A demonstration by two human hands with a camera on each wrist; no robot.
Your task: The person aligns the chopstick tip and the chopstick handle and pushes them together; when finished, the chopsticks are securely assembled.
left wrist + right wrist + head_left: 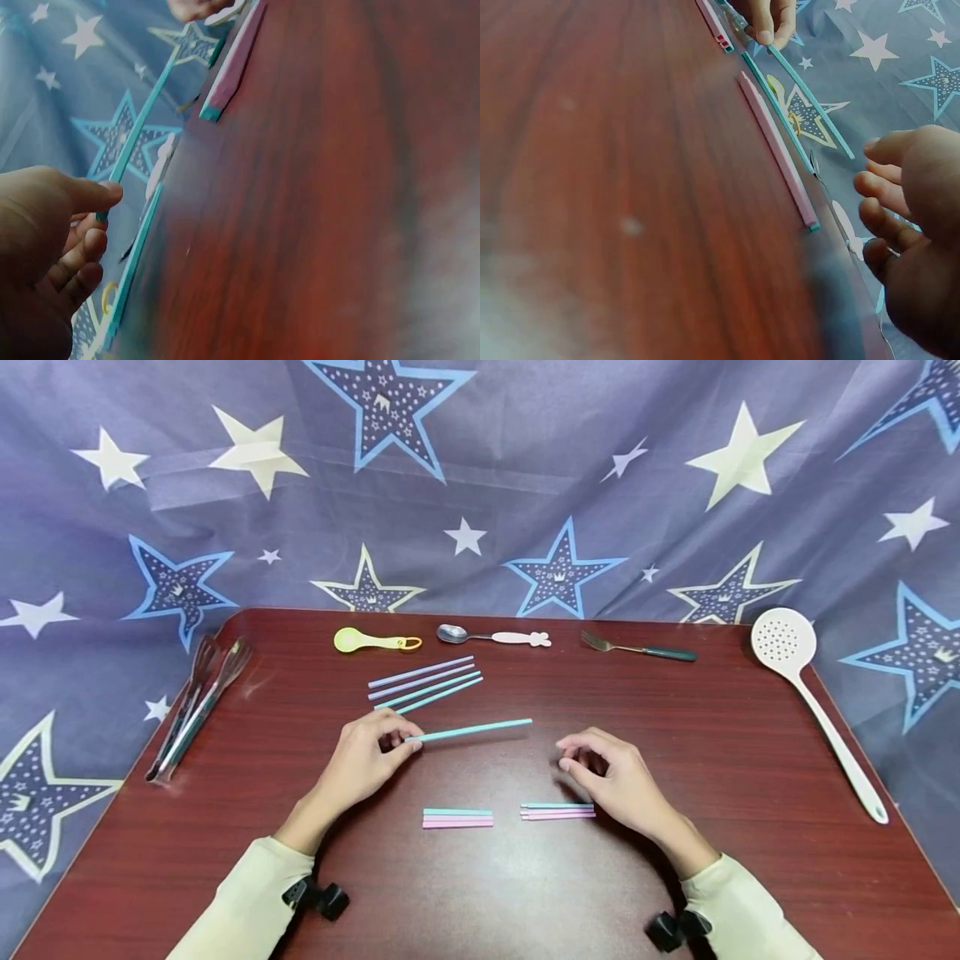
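Observation:
My left hand (375, 745) pinches one end of a long teal straw (471, 729) and holds it just above the dark red table (750, 793); the wrist view shows that straw (136, 135) running away from my thumb. My right hand (600, 770) hovers a little right of the straw's free end, fingers loosely curled, holding nothing. Two short stacks of teal and pink straw pieces lie near me: the left stack (457, 817) and the right stack (557, 811), the latter under my right hand's fingers. Several long straws (424, 683) lie behind my left hand.
Along the table's far edge lie a yellow-green spoon (375, 642), a metal spoon with a white handle (491, 636) and a fork (637, 648). Tongs (197, 702) lie at the left, a white slotted ladle (813, 702) at the right. Star-print cloth hangs behind.

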